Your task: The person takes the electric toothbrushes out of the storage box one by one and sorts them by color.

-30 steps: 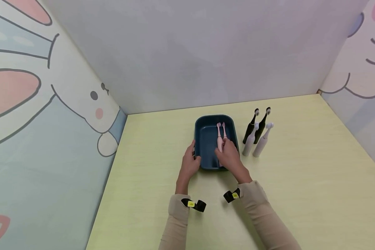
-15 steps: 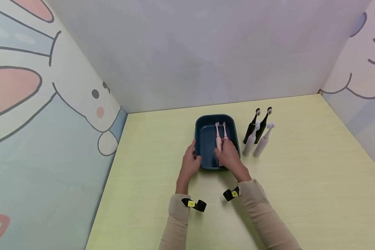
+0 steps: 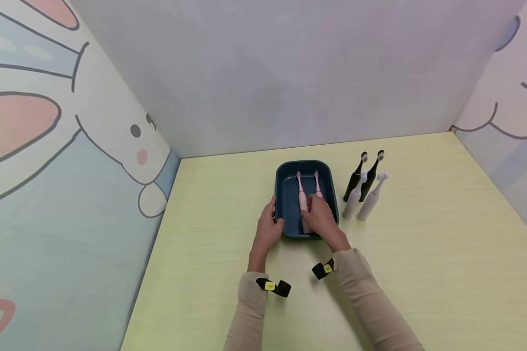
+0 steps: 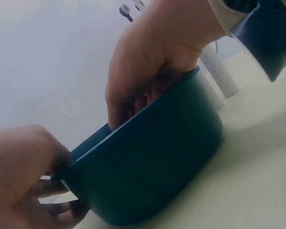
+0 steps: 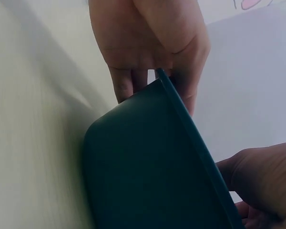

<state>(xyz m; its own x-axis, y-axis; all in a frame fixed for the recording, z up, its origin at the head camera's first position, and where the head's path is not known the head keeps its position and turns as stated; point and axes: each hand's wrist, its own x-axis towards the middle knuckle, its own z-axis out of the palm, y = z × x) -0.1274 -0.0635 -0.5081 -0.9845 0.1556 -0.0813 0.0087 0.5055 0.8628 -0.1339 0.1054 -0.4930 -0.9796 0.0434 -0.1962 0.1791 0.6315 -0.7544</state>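
Observation:
A dark blue-green bin [image 3: 289, 195] holds two pink electric toothbrushes lying side by side, heads toward the back wall. My left hand [image 3: 268, 229] grips the bin's left wall near the front corner, thumb over the rim and fingers outside, as the left wrist view shows. Reaching over the front right of the bin, my right hand [image 3: 321, 217] pinches the handle of the left pink toothbrush [image 3: 302, 197] between thumb and fingers. The right pink toothbrush [image 3: 318, 185] has its handle mostly hidden under that hand. In the right wrist view the bin wall [image 5: 138, 157] hides the toothbrushes.
Right of the bin, two white electric toothbrushes [image 3: 369, 204] stand upright. Two black ones [image 3: 354, 181] stand just behind them. The pale yellow table [image 3: 211, 204] meets a plain wall at the back and side walls with cartoon pictures.
The left pink toothbrush has shifted left inside the bin with my right hand, so the gap between the two pink toothbrushes is wider. My left hand keeps its grip on the bin.

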